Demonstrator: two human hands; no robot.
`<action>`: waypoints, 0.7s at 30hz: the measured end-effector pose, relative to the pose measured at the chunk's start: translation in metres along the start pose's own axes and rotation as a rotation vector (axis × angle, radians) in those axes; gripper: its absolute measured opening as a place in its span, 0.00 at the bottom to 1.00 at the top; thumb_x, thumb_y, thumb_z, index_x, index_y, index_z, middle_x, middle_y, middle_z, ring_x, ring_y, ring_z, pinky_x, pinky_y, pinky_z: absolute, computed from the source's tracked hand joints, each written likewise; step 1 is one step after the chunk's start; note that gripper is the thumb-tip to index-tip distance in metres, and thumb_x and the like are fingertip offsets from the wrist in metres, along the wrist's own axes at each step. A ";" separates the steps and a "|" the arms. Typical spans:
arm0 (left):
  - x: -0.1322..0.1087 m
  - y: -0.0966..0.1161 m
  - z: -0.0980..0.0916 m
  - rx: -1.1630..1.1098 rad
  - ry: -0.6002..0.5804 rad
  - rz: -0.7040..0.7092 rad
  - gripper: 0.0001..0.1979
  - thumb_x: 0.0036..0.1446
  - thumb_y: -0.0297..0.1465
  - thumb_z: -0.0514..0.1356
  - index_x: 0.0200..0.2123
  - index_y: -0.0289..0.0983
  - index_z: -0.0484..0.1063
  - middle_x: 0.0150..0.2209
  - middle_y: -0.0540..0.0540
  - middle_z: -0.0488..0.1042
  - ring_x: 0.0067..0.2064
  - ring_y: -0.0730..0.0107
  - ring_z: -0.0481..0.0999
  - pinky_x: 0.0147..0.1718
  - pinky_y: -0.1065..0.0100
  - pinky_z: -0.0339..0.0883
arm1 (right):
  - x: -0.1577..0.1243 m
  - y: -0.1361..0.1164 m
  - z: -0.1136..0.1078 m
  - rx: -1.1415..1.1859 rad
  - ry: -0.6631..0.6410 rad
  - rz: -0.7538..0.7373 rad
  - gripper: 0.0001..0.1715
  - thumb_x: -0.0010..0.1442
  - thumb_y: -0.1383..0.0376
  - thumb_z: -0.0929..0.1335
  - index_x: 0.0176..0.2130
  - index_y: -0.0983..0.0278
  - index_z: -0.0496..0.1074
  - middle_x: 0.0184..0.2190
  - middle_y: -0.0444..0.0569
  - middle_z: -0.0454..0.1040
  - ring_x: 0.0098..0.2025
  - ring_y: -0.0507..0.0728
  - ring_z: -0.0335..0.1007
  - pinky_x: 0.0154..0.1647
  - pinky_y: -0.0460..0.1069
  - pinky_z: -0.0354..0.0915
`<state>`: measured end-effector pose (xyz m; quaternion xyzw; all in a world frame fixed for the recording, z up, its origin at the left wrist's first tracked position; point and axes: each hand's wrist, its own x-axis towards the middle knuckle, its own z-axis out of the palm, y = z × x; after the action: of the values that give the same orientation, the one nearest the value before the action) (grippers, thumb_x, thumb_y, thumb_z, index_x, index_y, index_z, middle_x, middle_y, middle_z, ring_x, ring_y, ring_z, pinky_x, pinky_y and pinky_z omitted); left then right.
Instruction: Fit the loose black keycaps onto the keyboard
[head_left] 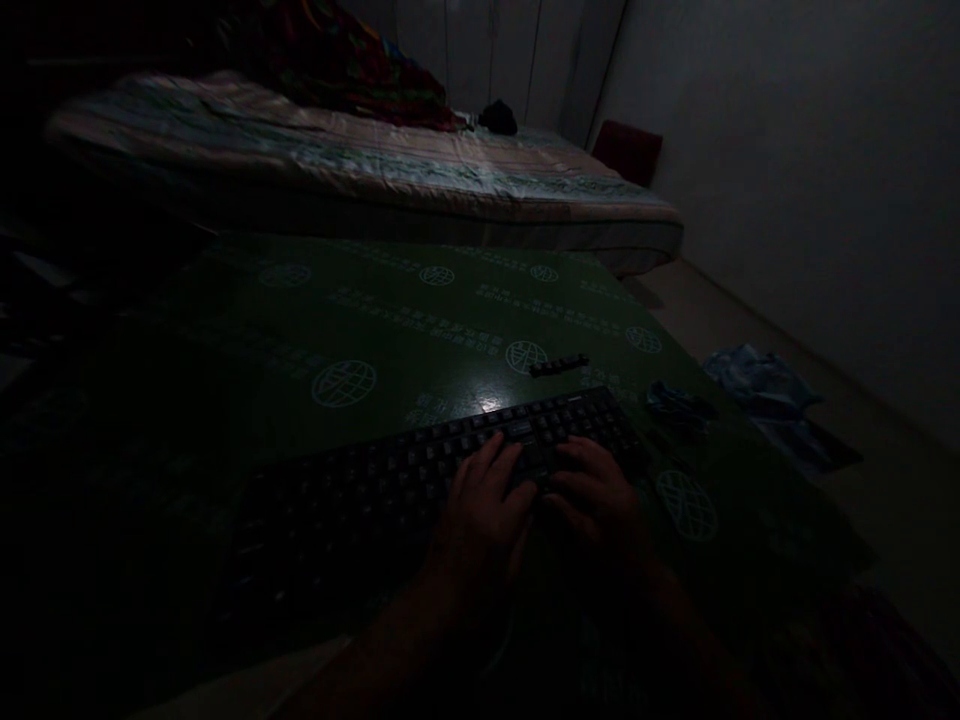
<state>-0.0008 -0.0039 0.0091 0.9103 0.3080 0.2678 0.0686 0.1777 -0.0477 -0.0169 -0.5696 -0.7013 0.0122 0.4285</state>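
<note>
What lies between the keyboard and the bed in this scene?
In the head view, a small dark strip lies between the keyboard and the bed, on the green tabletop, whose printed globes show around it.

A bed [420,175] stood across the upper frame.
A dark red patterned blanket [337,65] lay heaped on it, upper left; bluish cloth [761,378] lay at right.

2 bare hands [484,500], 2 bare forearms [409,622]; outlines dim, blurred by shadow.
</note>
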 end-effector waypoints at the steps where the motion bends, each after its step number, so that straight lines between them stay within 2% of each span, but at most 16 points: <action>1: 0.000 0.000 0.000 0.000 0.004 0.000 0.09 0.56 0.24 0.53 0.37 0.32 0.72 0.52 0.32 0.67 0.59 0.44 0.60 0.50 0.44 0.64 | 0.000 0.000 0.000 0.005 0.001 0.000 0.06 0.55 0.64 0.69 0.35 0.60 0.75 0.45 0.54 0.72 0.52 0.62 0.65 0.50 0.61 0.66; 7: -0.001 0.000 -0.002 0.002 0.001 0.010 0.10 0.55 0.23 0.53 0.38 0.33 0.72 0.52 0.33 0.67 0.58 0.43 0.61 0.50 0.45 0.65 | -0.001 0.000 0.001 0.031 -0.008 0.019 0.06 0.55 0.64 0.68 0.35 0.60 0.75 0.45 0.54 0.72 0.53 0.63 0.65 0.50 0.61 0.66; 15: -0.003 -0.001 -0.001 -0.012 0.012 0.017 0.10 0.54 0.23 0.54 0.38 0.33 0.72 0.52 0.33 0.68 0.59 0.45 0.59 0.49 0.44 0.64 | -0.001 0.007 -0.002 0.019 -0.048 -0.037 0.07 0.55 0.64 0.69 0.37 0.59 0.76 0.46 0.52 0.72 0.53 0.61 0.66 0.50 0.60 0.66; 21: -0.006 -0.003 0.003 0.005 0.007 0.026 0.10 0.53 0.23 0.54 0.38 0.33 0.72 0.51 0.33 0.68 0.58 0.43 0.61 0.49 0.43 0.65 | 0.000 0.008 0.001 0.032 -0.010 -0.073 0.07 0.55 0.65 0.68 0.36 0.58 0.76 0.45 0.51 0.73 0.51 0.60 0.67 0.48 0.59 0.67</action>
<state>-0.0052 -0.0046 0.0034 0.9135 0.2968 0.2714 0.0618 0.1835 -0.0446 -0.0210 -0.5366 -0.7234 0.0106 0.4343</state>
